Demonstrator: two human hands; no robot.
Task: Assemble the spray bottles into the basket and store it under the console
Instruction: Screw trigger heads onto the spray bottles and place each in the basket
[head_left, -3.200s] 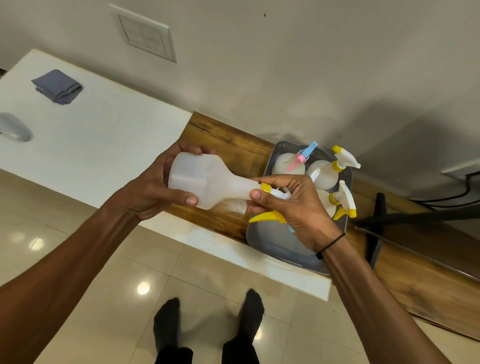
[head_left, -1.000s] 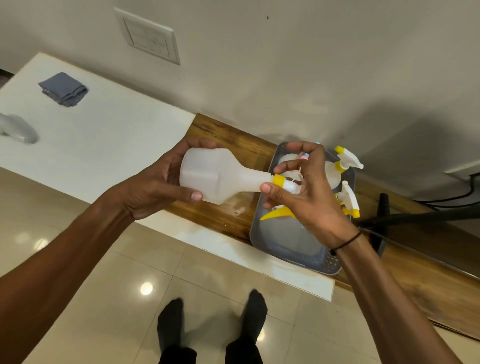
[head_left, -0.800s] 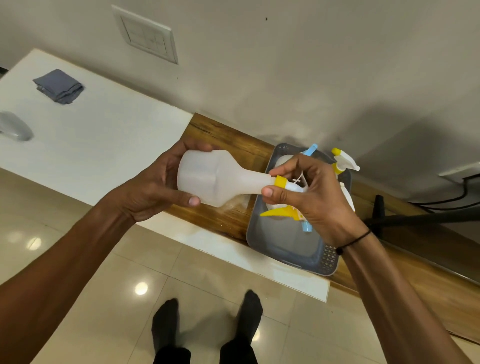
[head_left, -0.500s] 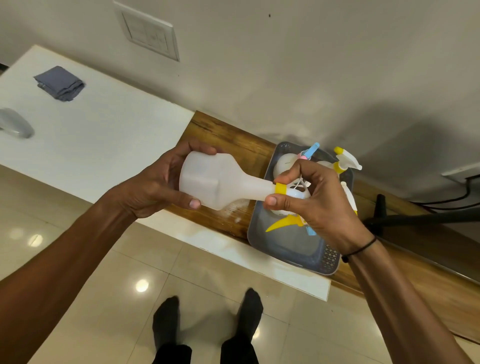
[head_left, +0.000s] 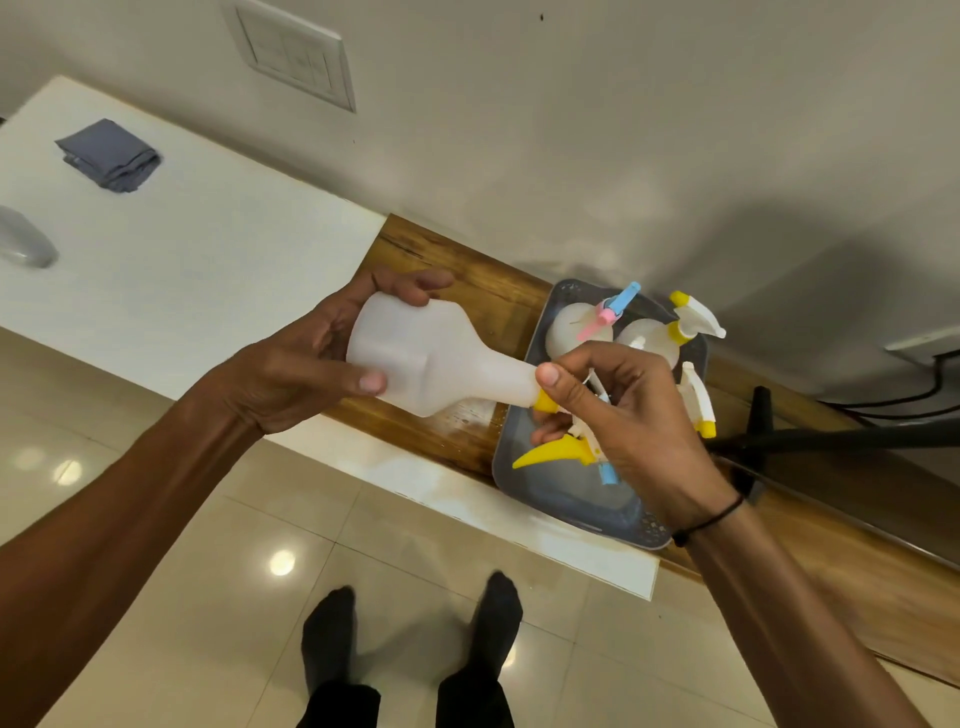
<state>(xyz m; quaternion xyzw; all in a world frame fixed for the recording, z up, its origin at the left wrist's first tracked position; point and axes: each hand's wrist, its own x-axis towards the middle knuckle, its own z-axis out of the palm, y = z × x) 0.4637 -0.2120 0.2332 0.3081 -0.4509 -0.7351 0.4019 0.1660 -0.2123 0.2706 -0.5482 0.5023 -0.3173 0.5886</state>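
Note:
My left hand (head_left: 306, 358) grips the base of a translucent white spray bottle (head_left: 436, 358), held sideways above the console edge. My right hand (head_left: 623, 415) is closed around its yellow-and-white spray head (head_left: 558, 444) at the neck; the yellow trigger sticks out to the left below my fingers. Behind my right hand sits a grey basket (head_left: 576, 512) on the wooden console (head_left: 467, 280). It holds several assembled bottles: one with a pink-and-blue head (head_left: 610, 312) and two with yellow-and-white heads (head_left: 693, 325). My hand hides part of the basket's contents.
A white counter (head_left: 197, 260) lies to the left with a folded grey cloth (head_left: 109, 155) and a grey rounded object (head_left: 23, 245). A black stand (head_left: 763, 421) and cables are on the right. A switch plate (head_left: 296, 52) is on the wall. My feet stand on beige tile.
My right hand has shifted its grip around the spray head at the bottle's neck, with the yellow trigger swinging lower. The left hand keeps the bottle body almost still.

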